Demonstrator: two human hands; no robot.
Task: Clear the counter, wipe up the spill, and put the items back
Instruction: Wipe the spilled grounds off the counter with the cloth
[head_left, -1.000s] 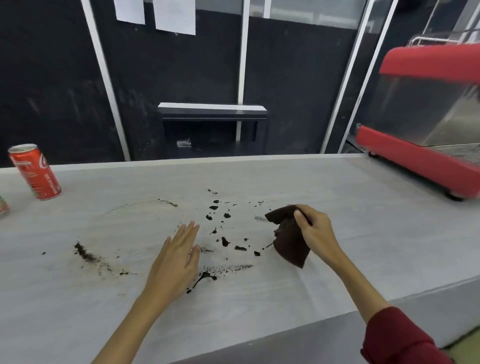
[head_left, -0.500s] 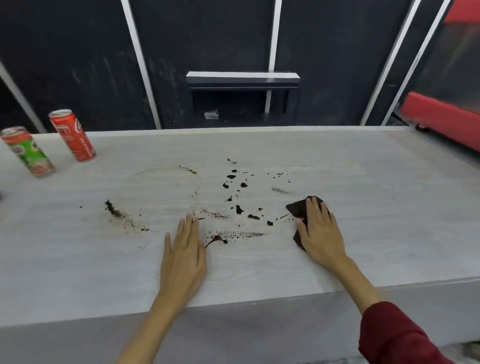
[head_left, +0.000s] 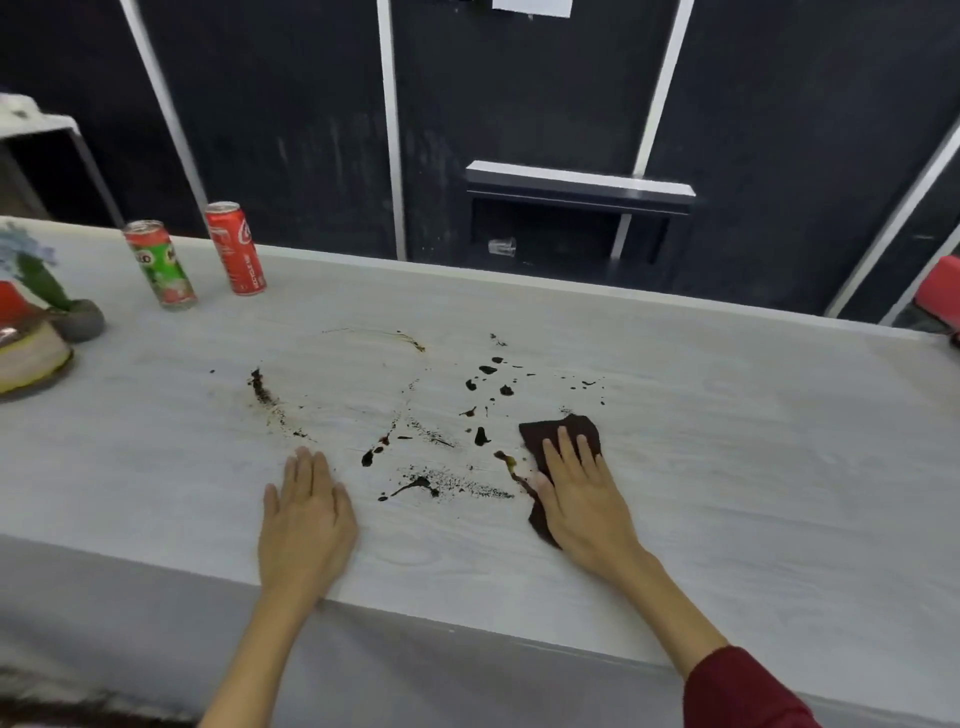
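A dark brown cloth (head_left: 563, 434) lies flat on the pale wood-grain counter (head_left: 727, 467), and my right hand (head_left: 579, 501) presses down on it with fingers spread. Dark spilled drops and streaks (head_left: 415, 486) spread over the counter to the left of the cloth, with a faint ring mark further left. My left hand (head_left: 306, 512) rests palm down on the counter near the front edge, holding nothing. A red cola can (head_left: 235, 248) and a green-and-red can (head_left: 160, 264) stand at the back left.
At the far left edge sit a small potted plant (head_left: 36, 278) and a round layered object (head_left: 28, 353). A red machine (head_left: 940, 296) shows at the far right. Behind the counter is a dark wall with white frames and a low shelf (head_left: 576, 179).
My right hand has laid the lifted cloth flat on the counter and slid it left toward the drops. My view has swung left, bringing the cans and plant into sight.
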